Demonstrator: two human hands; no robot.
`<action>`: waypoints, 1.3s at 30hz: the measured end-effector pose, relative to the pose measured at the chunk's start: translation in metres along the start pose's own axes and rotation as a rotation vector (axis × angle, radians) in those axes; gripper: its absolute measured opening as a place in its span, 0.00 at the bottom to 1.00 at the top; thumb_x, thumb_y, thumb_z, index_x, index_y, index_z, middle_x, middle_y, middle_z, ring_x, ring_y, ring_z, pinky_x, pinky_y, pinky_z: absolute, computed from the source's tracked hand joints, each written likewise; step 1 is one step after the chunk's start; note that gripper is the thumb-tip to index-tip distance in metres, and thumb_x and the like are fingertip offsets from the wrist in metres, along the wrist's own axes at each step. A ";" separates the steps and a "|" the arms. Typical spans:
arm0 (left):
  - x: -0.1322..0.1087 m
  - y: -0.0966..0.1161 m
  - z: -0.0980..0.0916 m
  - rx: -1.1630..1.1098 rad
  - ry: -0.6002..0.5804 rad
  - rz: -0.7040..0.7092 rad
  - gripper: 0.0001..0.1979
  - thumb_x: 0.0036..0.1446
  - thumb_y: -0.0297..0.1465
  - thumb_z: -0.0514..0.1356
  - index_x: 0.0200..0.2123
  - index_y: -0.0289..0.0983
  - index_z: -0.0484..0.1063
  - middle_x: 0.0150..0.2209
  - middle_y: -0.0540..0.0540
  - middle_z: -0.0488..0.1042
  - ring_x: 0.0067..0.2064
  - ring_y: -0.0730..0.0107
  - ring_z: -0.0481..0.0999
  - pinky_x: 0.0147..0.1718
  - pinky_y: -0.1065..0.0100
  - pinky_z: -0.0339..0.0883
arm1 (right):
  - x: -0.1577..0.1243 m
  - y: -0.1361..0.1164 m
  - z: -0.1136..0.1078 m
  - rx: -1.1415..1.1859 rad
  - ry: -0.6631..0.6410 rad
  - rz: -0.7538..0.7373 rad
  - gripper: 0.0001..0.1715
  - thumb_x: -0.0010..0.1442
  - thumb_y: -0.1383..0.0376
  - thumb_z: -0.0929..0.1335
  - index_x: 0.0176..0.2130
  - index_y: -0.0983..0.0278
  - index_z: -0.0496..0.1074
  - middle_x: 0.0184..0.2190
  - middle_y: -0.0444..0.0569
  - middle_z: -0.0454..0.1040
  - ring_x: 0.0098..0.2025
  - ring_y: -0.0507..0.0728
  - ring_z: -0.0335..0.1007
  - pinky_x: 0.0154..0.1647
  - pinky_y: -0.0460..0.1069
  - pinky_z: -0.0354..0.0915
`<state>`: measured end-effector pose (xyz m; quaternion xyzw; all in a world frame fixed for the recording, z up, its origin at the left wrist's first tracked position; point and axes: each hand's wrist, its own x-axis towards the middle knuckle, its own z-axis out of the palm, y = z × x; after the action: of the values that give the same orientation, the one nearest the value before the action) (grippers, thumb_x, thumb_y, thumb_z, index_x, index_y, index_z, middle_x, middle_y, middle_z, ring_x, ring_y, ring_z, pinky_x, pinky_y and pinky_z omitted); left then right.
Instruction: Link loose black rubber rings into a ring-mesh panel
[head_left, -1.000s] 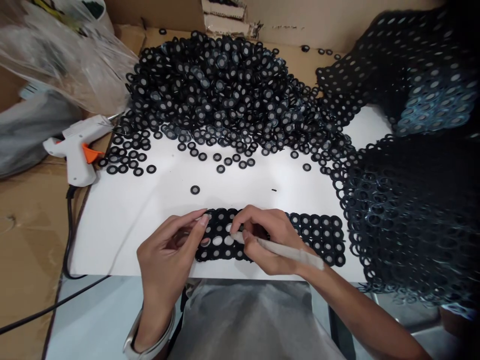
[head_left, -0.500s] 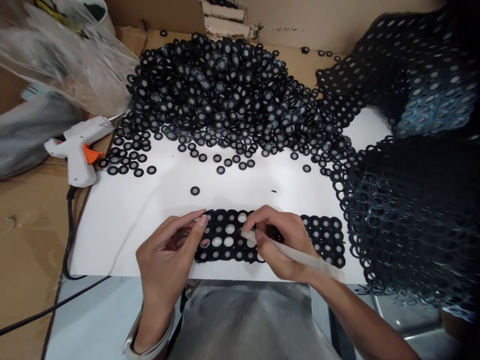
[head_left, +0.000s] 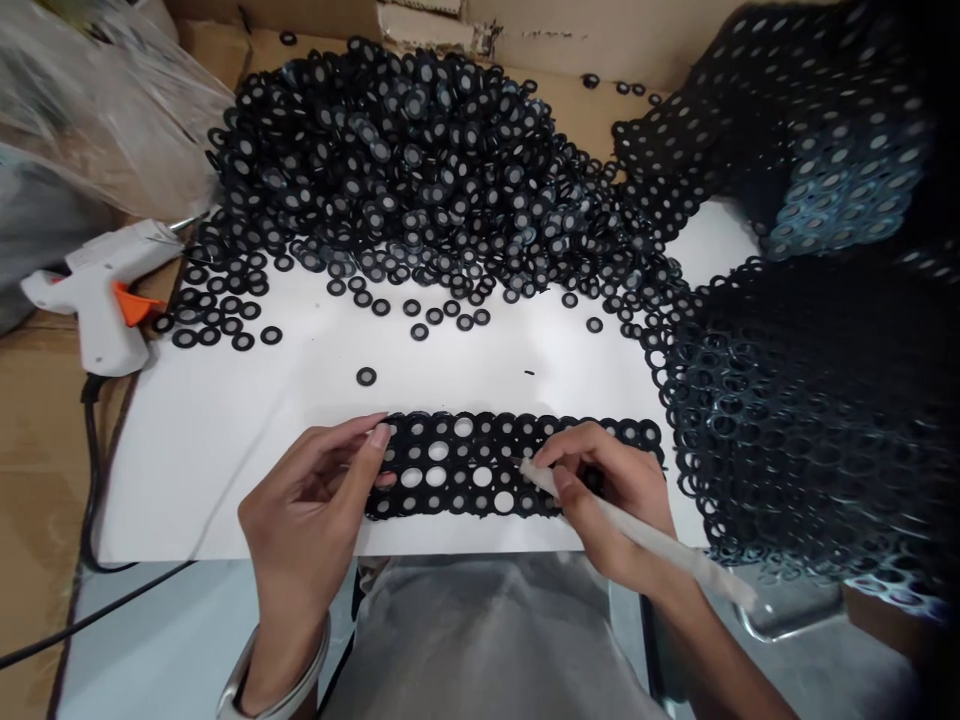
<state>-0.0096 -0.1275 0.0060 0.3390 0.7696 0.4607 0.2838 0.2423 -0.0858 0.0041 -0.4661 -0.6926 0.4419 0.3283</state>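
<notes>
A black strip of joined rings [head_left: 457,505] lies flat near the white board's front edge. Some of its holes have grey centres and several show plain white. At the strip's left end, my left hand [head_left: 319,500] pinches the edge between thumb and fingers. My right hand [head_left: 611,500] is closed around a pale, pen-like tool [head_left: 645,535] with a thin dark tip. That tip points left and touches or hovers just over the strip's middle rows; I cannot tell which. The right fingers hide part of the strip.
A big heap of loose black rings [head_left: 405,170] covers the back of the white board [head_left: 225,460]. One single ring [head_left: 366,376] lies apart. A white glue gun [head_left: 112,290] with an orange trigger sits at left. Joined ring sheets [head_left: 787,400] are piled at right.
The tool tip and my right hand have moved right along the strip, uncovering more of its middle. My left hand still pinches the left end. The whole view has shifted slightly.
</notes>
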 end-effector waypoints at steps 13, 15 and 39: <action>-0.003 -0.005 0.003 0.004 0.007 0.054 0.08 0.63 0.40 0.75 0.43 0.45 0.89 0.39 0.51 0.86 0.37 0.70 0.85 0.37 0.72 0.87 | -0.011 0.001 -0.008 0.048 0.004 0.092 0.12 0.70 0.72 0.69 0.47 0.56 0.77 0.29 0.39 0.74 0.26 0.52 0.68 0.26 0.48 0.61; -0.003 -0.006 0.002 -0.011 -0.007 0.061 0.08 0.63 0.40 0.75 0.43 0.45 0.88 0.39 0.51 0.87 0.37 0.70 0.85 0.37 0.73 0.87 | -0.003 -0.002 0.000 0.117 -0.035 0.111 0.10 0.72 0.69 0.72 0.51 0.56 0.77 0.32 0.41 0.78 0.28 0.53 0.72 0.27 0.48 0.64; -0.001 -0.018 -0.001 -0.041 -0.050 0.066 0.09 0.64 0.40 0.75 0.46 0.48 0.89 0.42 0.51 0.89 0.37 0.71 0.86 0.36 0.74 0.86 | 0.013 -0.020 0.048 0.295 -0.339 0.065 0.15 0.57 0.77 0.66 0.40 0.59 0.74 0.30 0.38 0.74 0.29 0.49 0.69 0.31 0.45 0.59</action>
<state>-0.0143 -0.1349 -0.0092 0.3695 0.7410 0.4772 0.2944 0.1892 -0.0919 0.0046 -0.3546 -0.6503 0.6206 0.2574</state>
